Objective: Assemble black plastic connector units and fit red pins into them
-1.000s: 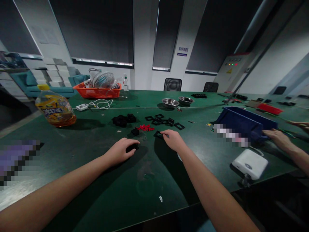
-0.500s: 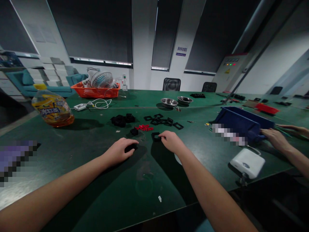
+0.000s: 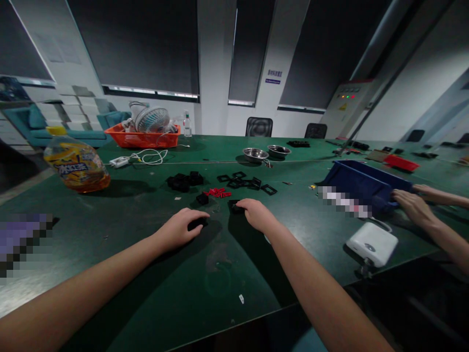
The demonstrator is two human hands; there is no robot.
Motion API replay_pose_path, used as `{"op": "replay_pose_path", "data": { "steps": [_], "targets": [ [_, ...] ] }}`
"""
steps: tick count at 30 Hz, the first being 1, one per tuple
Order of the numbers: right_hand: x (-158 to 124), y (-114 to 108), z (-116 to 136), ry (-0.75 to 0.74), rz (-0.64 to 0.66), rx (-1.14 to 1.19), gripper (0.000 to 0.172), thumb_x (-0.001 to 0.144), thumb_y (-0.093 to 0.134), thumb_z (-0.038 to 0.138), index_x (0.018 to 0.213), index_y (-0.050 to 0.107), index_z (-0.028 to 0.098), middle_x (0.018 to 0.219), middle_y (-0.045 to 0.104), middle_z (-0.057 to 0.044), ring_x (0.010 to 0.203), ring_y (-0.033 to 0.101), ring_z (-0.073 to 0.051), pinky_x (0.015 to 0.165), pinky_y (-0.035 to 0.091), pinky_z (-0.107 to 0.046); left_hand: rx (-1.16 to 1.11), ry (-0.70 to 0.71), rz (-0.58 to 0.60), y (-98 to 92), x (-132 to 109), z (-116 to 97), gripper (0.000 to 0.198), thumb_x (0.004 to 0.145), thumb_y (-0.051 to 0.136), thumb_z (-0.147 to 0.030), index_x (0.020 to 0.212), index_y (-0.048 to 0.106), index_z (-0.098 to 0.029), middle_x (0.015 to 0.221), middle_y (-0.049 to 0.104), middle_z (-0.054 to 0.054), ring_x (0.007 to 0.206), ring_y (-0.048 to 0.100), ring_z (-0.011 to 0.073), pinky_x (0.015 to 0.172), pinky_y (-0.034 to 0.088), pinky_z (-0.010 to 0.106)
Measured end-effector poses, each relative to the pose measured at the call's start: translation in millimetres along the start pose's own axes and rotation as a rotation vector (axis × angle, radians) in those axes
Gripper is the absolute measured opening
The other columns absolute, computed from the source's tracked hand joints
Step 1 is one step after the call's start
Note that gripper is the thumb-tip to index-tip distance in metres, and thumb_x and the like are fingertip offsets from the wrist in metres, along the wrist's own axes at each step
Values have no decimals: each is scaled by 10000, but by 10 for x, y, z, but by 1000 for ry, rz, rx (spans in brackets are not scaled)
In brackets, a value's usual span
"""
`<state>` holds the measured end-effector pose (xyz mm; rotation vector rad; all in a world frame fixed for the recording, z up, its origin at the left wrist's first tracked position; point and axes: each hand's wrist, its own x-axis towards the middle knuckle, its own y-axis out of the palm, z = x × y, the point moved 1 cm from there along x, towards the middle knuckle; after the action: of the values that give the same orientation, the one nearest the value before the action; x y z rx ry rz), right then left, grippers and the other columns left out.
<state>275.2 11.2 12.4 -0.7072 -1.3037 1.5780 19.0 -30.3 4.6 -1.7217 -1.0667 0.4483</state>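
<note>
My left hand [image 3: 181,227] rests on the green table [image 3: 146,274], its fingers curled over a small black part [image 3: 196,225]. My right hand [image 3: 258,213] lies just to the right, fingertips pinched on a black square frame [image 3: 234,206]. Beyond both hands lie a scatter of red pins [image 3: 219,193], a loose black block [image 3: 202,198], a heap of black parts [image 3: 183,181] and several more black frames [image 3: 246,182].
A yellow liquid bottle [image 3: 75,165] stands at the left. An orange basket with a fan [image 3: 144,134], a white cable [image 3: 144,157] and two steel bowls [image 3: 266,153] sit further back. Another person's hands [image 3: 412,203] touch a blue bin [image 3: 361,183]; a white device [image 3: 372,242] lies near the edge.
My right hand has drawn the black frame a little toward the left and closed over it. My left hand stays on its black part. The other person's second hand has come up to the bin.
</note>
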Motion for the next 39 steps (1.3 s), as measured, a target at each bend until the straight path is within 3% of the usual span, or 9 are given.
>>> {"op": "replay_pose_path", "data": {
  "steps": [9,16,19,23,29,33,39],
  "targets": [
    [-16,-74,76,-30,16,-43,378,814,484,20,1092,724,115,1157,701,-126,1117,621,-218,1026,435,-323,-59,48,-51,42,-10,40,355,867,506,-241,1199,626,-208,1240,609,91,1157,552,249,1038,426,449],
    [-49,-100,149,-77,7,-33,290,814,536,73,970,764,162,1033,731,-106,1023,651,-229,961,478,-338,-80,45,-60,49,-31,42,361,882,500,-258,1226,608,-231,1167,557,92,1068,579,232,978,472,416],
    [-51,-86,142,-86,-40,1,299,825,568,124,1076,727,163,1120,711,-93,1093,627,-224,1003,463,-341,-82,46,-61,49,-28,44,399,876,501,-250,1269,557,-206,1198,582,102,1104,574,236,992,464,419],
    [-40,-34,75,-38,-100,39,457,860,467,91,1299,585,134,1351,589,-111,1279,519,-213,1113,378,-385,-62,-3,-50,39,-12,25,492,849,517,-265,1326,479,-153,1306,575,142,1209,544,265,1056,420,447],
    [-22,75,16,-15,-18,57,638,765,378,-33,1386,486,67,1463,466,-140,1374,415,-193,1169,304,-357,-104,-60,-42,29,-18,9,549,827,522,-276,1348,424,-133,1307,584,162,1183,581,274,1023,452,444],
    [3,145,18,-31,13,47,627,771,380,-23,1376,504,90,1459,476,-124,1367,426,-193,1165,309,-359,-168,-75,-51,39,-26,4,494,823,524,-259,1294,421,-149,1224,626,152,1145,604,260,1000,469,442],
    [21,149,49,-64,-24,27,512,817,412,34,1306,561,37,1360,563,-185,1289,500,-230,1130,347,-376,-166,-54,-67,33,-10,-21,316,806,549,-237,1113,520,-171,1148,640,130,1097,613,257,967,485,446]
  ]
}}
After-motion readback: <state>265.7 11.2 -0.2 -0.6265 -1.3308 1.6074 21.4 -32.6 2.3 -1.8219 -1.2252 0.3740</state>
